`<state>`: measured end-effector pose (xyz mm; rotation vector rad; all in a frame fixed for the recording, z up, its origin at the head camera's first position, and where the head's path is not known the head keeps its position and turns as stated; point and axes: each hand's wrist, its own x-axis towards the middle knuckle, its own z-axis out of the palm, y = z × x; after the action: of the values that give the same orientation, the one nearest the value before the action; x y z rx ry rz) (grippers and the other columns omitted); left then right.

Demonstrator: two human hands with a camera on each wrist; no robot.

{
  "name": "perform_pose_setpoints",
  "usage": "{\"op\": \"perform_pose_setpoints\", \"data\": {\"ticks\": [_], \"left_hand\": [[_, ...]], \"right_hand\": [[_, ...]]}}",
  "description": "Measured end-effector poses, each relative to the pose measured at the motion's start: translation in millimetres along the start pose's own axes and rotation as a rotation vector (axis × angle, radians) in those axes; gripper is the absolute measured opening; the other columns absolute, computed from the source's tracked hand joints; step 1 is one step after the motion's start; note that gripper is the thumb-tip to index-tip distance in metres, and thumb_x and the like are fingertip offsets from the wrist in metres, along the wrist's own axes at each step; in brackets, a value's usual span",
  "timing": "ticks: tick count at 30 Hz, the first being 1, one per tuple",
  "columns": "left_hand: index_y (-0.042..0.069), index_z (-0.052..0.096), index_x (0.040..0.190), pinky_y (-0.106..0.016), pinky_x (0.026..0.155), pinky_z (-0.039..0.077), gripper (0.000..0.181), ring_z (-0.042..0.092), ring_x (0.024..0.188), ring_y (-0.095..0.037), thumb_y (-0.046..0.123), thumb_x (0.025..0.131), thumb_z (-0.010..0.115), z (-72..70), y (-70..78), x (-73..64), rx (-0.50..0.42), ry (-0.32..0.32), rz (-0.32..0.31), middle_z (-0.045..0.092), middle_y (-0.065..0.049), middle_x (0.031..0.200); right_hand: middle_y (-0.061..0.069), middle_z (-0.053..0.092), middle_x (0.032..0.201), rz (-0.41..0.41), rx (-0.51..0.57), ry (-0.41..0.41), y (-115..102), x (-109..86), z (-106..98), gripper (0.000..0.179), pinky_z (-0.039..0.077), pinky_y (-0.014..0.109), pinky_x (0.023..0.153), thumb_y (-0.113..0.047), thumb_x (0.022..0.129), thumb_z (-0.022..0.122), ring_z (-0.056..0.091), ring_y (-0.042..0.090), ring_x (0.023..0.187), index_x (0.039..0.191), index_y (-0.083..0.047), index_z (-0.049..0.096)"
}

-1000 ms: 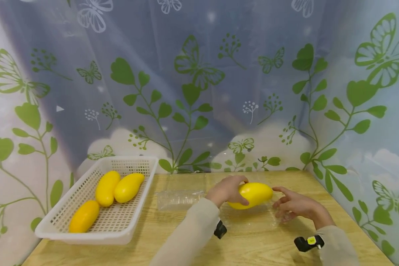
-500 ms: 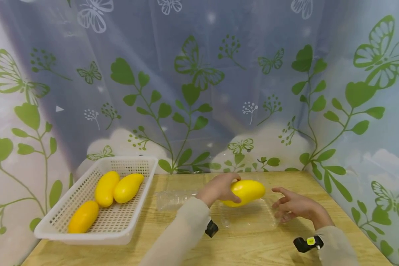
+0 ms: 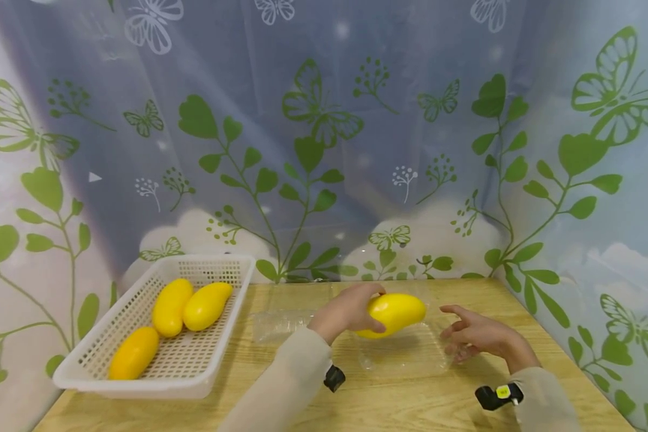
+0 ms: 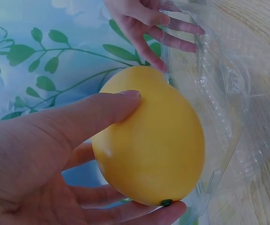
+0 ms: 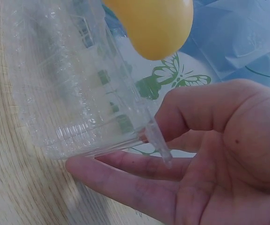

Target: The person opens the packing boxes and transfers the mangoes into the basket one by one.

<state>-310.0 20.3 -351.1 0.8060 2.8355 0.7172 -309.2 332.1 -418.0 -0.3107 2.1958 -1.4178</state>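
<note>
My left hand (image 3: 345,313) grips a yellow mango (image 3: 398,313) by its left end, holding it above a clear plastic box (image 3: 405,358). In the left wrist view the thumb lies on top of the mango (image 4: 160,140) and the fingers pass beneath it; a small dark green stem spot shows. My right hand (image 3: 483,336) is at the right side of the box. Its thumb and fingers pinch the edge of the clear box (image 5: 78,126) in the right wrist view. The box's transparent walls make its outline hard to follow.
A white perforated basket (image 3: 210,384) at the left holds three yellow mangoes (image 3: 134,354). More clear plastic (image 3: 281,326) lies between the basket and my left hand. The wooden table (image 3: 399,402) ends at a patterned curtain (image 3: 367,180) behind.
My left hand has moved left with the mango, away from the right hand's fingers. The right hand has stayed at the box's right side.
</note>
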Motion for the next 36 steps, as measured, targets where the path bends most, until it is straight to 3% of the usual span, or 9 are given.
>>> {"op": "perform_pose_setpoints", "data": {"ticks": [6, 17, 27, 36], "left_hand": [[0.013, 0.058, 0.143, -0.042, 0.108, 0.051, 0.068, 0.061, 0.128, -0.025, 0.023, 0.083, 0.088, -2.8, -1.9, -4.0, -0.023, 0.009, 0.0, 0.062, -0.005, 0.145], [0.014, 0.057, 0.146, -0.04, 0.103, 0.053, 0.069, 0.062, 0.124, -0.023, 0.025, 0.085, 0.086, -8.5, -10.9, -9.0, -0.032, 0.008, 0.004, 0.063, -0.004, 0.144], [0.016, 0.055, 0.148, -0.039, 0.102, 0.054, 0.071, 0.062, 0.124, -0.022, 0.028, 0.085, 0.086, -15.4, -8.0, -9.4, -0.017, 0.025, 0.001, 0.062, -0.003, 0.145], [0.018, 0.053, 0.15, -0.046, 0.103, 0.053, 0.073, 0.055, 0.132, -0.027, 0.026, 0.086, 0.086, -20.5, -10.3, -17.2, -0.068, 0.025, -0.021, 0.06, -0.003, 0.147]], "right_hand": [[0.043, 0.047, 0.139, 0.005, 0.006, 0.011, 0.0, -1.1, 1.1, 0.092, 0.065, 0.041, 0.077, -0.003, 0.096, 0.061, 0.07, 0.025, 0.085, 0.161, 0.004, -0.003], [0.044, 0.046, 0.14, 0.014, 0.002, 0.004, 0.9, 0.8, 2.3, 0.092, 0.064, 0.041, 0.077, -0.004, 0.097, 0.061, 0.067, 0.019, 0.077, 0.161, 0.004, -0.004], [0.046, 0.044, 0.14, -0.008, -0.007, -0.006, -1.0, -2.3, -0.3, 0.092, 0.064, 0.042, 0.078, -0.004, 0.097, 0.061, 0.072, 0.027, 0.088, 0.161, 0.005, -0.006], [0.046, 0.044, 0.141, 0.003, -0.011, -0.006, -0.9, -0.9, 0.7, 0.094, 0.064, 0.043, 0.08, -0.005, 0.097, 0.063, 0.072, 0.029, 0.092, 0.161, 0.005, -0.005]]}}
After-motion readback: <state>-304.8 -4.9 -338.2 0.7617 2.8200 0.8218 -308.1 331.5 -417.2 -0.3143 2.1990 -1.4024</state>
